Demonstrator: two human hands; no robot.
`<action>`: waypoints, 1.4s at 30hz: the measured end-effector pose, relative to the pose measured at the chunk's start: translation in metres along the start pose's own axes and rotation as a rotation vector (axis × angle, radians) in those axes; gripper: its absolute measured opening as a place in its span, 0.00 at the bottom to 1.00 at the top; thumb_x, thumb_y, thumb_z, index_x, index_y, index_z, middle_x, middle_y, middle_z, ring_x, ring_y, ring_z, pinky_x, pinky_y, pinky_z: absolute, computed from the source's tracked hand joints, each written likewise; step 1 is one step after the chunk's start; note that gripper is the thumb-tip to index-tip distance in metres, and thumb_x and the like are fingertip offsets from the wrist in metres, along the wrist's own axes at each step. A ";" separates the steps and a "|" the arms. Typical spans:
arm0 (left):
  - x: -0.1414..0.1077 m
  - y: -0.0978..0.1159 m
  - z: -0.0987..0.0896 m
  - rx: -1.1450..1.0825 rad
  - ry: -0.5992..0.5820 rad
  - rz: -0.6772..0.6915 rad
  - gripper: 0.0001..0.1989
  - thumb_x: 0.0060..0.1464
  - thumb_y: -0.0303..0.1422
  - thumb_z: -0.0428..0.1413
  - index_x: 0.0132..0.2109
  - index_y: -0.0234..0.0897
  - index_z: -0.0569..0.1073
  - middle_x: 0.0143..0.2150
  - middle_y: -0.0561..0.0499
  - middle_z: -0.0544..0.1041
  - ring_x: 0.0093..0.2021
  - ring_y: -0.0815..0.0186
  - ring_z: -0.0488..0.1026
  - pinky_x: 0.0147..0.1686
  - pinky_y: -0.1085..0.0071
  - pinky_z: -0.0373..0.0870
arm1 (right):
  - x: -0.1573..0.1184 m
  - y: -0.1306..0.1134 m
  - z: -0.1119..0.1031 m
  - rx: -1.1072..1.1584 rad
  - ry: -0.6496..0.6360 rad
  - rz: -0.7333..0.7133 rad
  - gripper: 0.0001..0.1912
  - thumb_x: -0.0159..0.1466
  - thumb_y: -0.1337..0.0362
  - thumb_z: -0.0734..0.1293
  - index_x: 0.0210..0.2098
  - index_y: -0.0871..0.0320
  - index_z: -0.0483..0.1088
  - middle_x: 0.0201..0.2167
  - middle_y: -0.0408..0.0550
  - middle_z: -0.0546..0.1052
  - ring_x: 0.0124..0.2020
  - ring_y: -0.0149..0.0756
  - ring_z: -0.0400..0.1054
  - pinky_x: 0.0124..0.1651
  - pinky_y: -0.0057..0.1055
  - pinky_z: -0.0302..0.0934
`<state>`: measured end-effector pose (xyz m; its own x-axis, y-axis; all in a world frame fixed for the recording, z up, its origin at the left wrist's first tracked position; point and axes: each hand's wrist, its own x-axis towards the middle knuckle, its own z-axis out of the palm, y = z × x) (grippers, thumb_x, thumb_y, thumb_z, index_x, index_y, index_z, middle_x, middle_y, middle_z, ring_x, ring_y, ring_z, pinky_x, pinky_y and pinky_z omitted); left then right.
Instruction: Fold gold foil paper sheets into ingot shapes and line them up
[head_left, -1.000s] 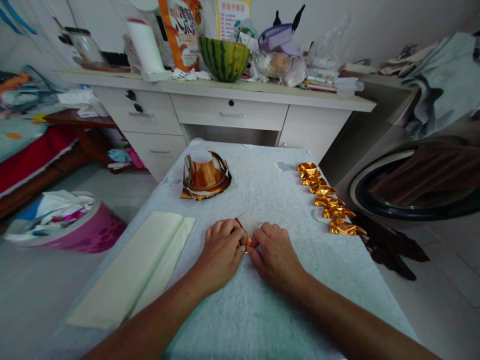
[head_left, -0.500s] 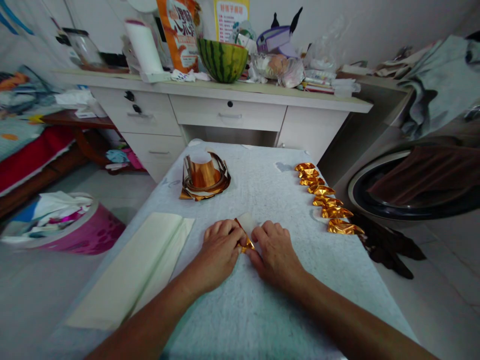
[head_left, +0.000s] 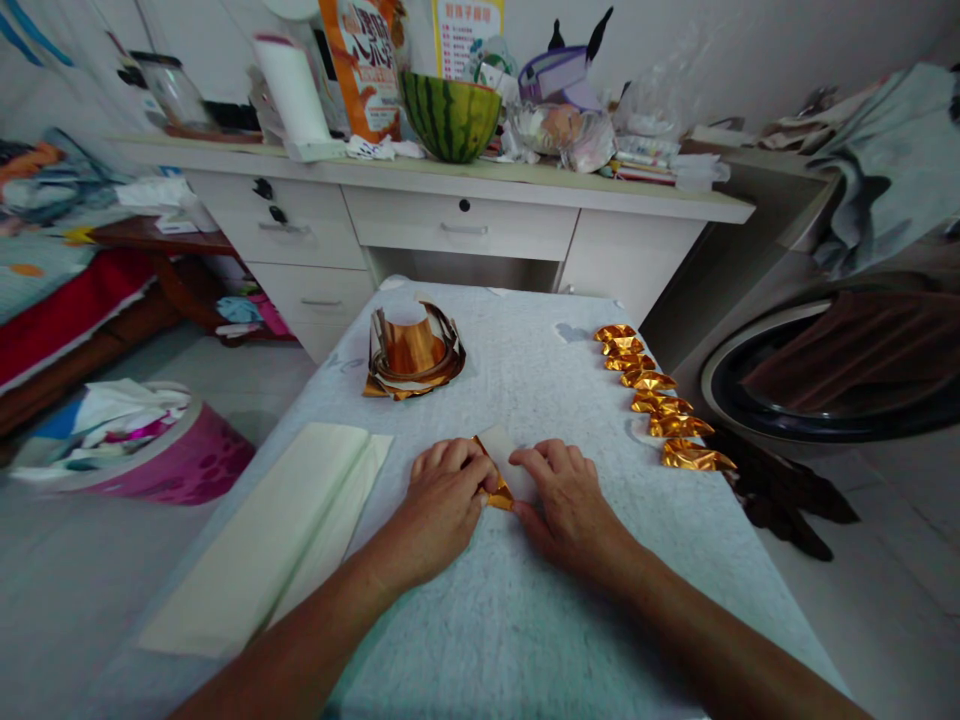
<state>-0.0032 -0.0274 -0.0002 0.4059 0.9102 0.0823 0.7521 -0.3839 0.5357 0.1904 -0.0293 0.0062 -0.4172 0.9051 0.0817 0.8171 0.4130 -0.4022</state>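
A small sheet of gold foil (head_left: 498, 494) with a whitish paper (head_left: 513, 462) lies between my hands on the cloth-covered table. My left hand (head_left: 448, 500) is closed on the foil's left part, its fingers curled over it. My right hand (head_left: 566, 500) has its thumb at the foil's right corner and its bent index finger at the paper's edge, with a gap between thumb and finger. Beyond my left hand stands a curled stack of gold foil sheets (head_left: 414, 350). Several folded gold foil pieces (head_left: 664, 405) form a row along the table's right edge.
Pale paper sheets (head_left: 277, 540) lie left of my left forearm. Past the table is a white counter (head_left: 525, 183) with a watermelon half (head_left: 450, 118). A pink bin (head_left: 202, 460) stands at the left, a washing machine (head_left: 709, 375) at the right.
My right hand has moved slightly right, away from my left hand, and more of the foil and whitish paper shows between them. My left hand keeps its grip.
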 end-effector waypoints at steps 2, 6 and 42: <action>0.000 0.001 -0.001 -0.010 -0.001 -0.002 0.11 0.51 0.22 0.49 0.39 0.42 0.68 0.44 0.52 0.68 0.49 0.59 0.62 0.49 0.59 0.58 | 0.000 0.001 -0.001 0.006 -0.010 -0.011 0.26 0.57 0.69 0.65 0.55 0.52 0.62 0.47 0.52 0.65 0.45 0.44 0.57 0.47 0.41 0.52; 0.000 0.001 -0.002 -0.025 0.006 0.005 0.11 0.51 0.22 0.49 0.39 0.43 0.69 0.44 0.52 0.69 0.49 0.59 0.63 0.49 0.59 0.59 | 0.000 0.005 -0.005 0.057 -0.019 -0.035 0.28 0.55 0.71 0.64 0.55 0.54 0.61 0.47 0.51 0.65 0.46 0.43 0.57 0.48 0.40 0.53; 0.006 0.000 -0.013 -1.022 0.194 -0.269 0.18 0.50 0.33 0.60 0.48 0.35 0.69 0.47 0.46 0.77 0.48 0.58 0.74 0.50 0.62 0.69 | 0.020 0.014 -0.001 1.382 0.104 0.236 0.31 0.52 0.62 0.72 0.50 0.51 0.55 0.26 0.35 0.69 0.25 0.29 0.65 0.29 0.27 0.61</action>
<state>-0.0075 -0.0199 0.0114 0.1351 0.9891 -0.0591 -0.0224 0.0627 0.9978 0.1935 -0.0059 0.0028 -0.2463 0.9666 -0.0712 -0.2083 -0.1245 -0.9701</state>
